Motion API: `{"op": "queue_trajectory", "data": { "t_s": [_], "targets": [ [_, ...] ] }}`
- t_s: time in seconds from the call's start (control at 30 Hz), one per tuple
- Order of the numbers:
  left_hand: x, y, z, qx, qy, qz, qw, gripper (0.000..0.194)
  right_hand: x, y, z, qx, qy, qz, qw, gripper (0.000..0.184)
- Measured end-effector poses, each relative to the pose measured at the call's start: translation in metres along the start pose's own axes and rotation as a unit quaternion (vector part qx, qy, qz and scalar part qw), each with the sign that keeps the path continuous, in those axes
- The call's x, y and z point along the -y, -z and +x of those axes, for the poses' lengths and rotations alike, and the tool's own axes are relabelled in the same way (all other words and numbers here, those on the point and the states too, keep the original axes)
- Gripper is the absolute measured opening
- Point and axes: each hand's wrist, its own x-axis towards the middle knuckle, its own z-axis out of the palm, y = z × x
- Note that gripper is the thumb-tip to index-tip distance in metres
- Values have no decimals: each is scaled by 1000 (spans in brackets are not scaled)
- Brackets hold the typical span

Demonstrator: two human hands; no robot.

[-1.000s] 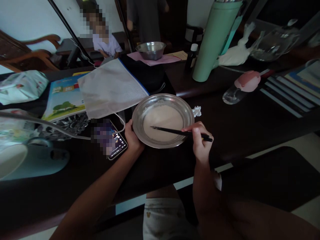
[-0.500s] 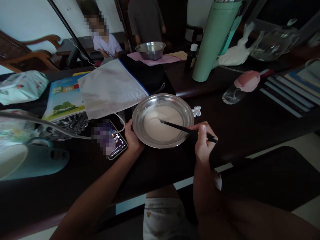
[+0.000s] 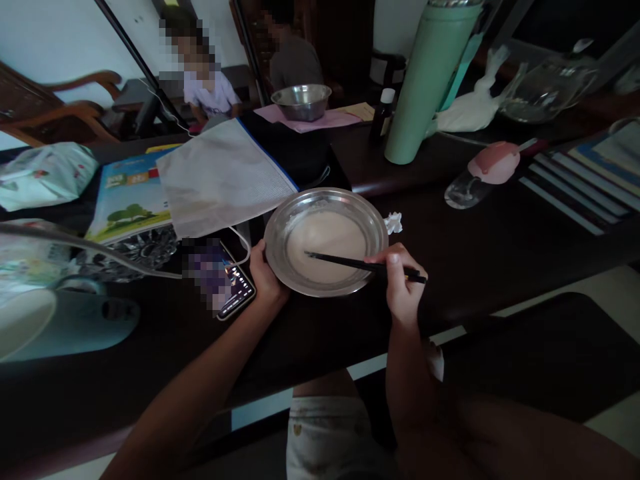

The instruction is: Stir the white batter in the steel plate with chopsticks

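A shiny metal bowl with a wide rim stands on the dark table in front of me. Pale, creamy batter-like liquid covers its bottom. My left hand grips the bowl's left rim, thumb on top and the other fingers hidden beneath. In my right hand is a pair of black chopsticks, held closed together, their tips in the liquid left of the middle. A lit phone lies just left of my left hand. Crumpled white paper rests by the bowl's right rim.
A white mesh pouch and a picture book lie behind the phone. Left stands a light-blue pitcher. A green flask, a second metal bowl and stacked books sit further back. Two people are across the table.
The chopstick tips have moved left and toward me through the liquid, my right hand shifting slightly left with them. My left hand and the bowl stay put. The person in grey is lower.
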Motion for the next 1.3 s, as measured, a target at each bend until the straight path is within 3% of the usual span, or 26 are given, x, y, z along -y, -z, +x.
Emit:
{"op": "queue_trajectory", "data": {
  "t_s": [0.07, 0.23, 0.4, 0.6, 0.73, 0.93, 1.1, 1.3],
  "targets": [
    [1, 2, 2, 3, -5, 0, 1000, 21, 1, 0, 1, 14, 0, -24, 1000, 40],
    [1, 5, 4, 11, -6, 6, 1000, 21, -1, 1, -1, -58, -13, -6, 998, 44],
    [2, 4, 4, 14, 1, -2, 1000, 21, 0, 0, -1, 8, -10, -27, 1000, 41],
    [4, 5, 6, 8, -13, -2, 1000, 22, 0, 1, 0, -45, -10, -1, 999, 44],
    [3, 6, 6, 8, -6, 4, 1000, 21, 1, 1, 1, 26, 9, -21, 999, 37],
    [4, 8, 7, 15, -8, 9, 1000, 23, -1, 2, -1, -42, -13, -10, 999, 43],
    [5, 10, 10, 20, -24, 11, 999, 24, 1, 1, 1, 24, -8, -25, 999, 43],
    [5, 8, 7, 14, -17, 12, 1000, 22, 1, 2, 0, -26, -19, -20, 999, 46]
  ]
}}
